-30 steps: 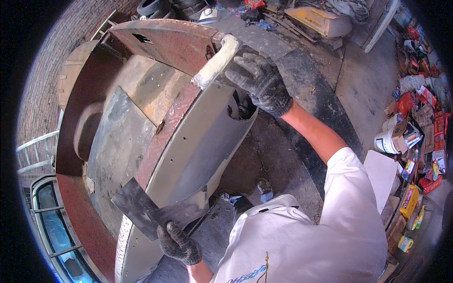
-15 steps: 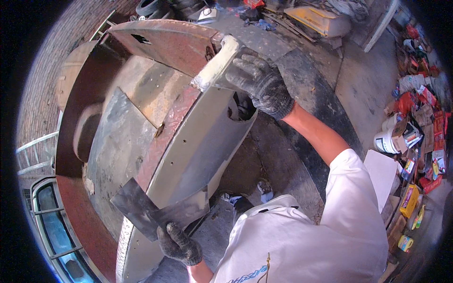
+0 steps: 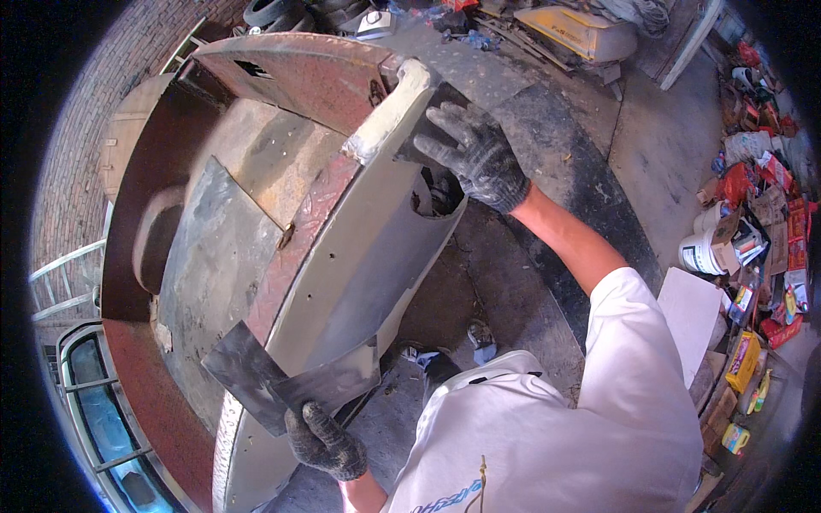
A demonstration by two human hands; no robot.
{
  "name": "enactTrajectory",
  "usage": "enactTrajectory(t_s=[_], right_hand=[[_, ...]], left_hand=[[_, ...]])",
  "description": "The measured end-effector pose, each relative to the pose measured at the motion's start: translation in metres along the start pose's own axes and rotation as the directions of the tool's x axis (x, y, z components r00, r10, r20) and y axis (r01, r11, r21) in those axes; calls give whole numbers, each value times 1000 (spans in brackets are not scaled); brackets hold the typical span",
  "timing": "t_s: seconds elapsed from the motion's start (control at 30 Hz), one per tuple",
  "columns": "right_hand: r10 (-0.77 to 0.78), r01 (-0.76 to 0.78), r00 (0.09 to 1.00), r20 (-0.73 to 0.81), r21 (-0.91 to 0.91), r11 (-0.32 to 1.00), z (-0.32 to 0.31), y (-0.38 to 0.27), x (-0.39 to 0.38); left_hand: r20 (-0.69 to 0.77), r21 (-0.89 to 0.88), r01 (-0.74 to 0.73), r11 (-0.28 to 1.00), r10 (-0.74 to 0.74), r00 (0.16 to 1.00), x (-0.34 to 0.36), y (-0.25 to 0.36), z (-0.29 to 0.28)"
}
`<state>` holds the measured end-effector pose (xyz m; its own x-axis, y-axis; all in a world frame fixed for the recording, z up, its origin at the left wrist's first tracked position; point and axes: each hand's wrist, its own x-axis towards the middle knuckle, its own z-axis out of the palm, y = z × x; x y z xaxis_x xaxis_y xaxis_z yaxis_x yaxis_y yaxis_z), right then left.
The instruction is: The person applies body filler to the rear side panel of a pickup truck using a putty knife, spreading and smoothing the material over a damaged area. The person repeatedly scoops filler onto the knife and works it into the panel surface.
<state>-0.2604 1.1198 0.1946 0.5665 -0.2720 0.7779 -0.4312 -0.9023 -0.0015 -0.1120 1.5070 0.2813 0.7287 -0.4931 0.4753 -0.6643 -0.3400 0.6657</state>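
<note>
A large car body panel [image 3: 342,248], grey-painted with pale filler patches, runs diagonally in front of me. My left hand [image 3: 327,443], in a dark knit glove, grips the lower edge of a bent dark-grey thin sheet [image 3: 333,380] against the panel's near end. My right hand [image 3: 481,158], in a matching glove, lies near the panel's far end with fingers spread. Under its fingers is a flat dark patch, partly covered; whether it is a loose sheet I cannot tell. Close below the right hand, the panel has a rounded opening [image 3: 438,192].
The panel's rusty brown frame [image 3: 158,402] curves along the left, around a grey floor sheet [image 3: 209,265]. Piled boxes and a white bucket [image 3: 699,256] line the right side. Tyres [image 3: 278,13] and a yellow casing [image 3: 577,34] stand at the back.
My right hand has shifted slightly down, its fingers spreading apart more. My left hand and the bent sheet have stayed in place.
</note>
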Motion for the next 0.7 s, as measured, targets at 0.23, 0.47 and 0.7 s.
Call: enactTrajectory(t_s=[0.23,0.47,0.7], right_hand=[[-55,60,992,-117,34,998,-13,7,0],[-37,41,996,-86,41,998,-21,-5,24],[20,-20,1000,-4,1,1000,-13,-9,14]], left_hand=[[-39,-18,6,1000,-6,999,-3,2,-1],[-17,-41,11,999,-12,1000,-5,1,-2],[6,-18,40,999,-40,999,-3,2,-2]])
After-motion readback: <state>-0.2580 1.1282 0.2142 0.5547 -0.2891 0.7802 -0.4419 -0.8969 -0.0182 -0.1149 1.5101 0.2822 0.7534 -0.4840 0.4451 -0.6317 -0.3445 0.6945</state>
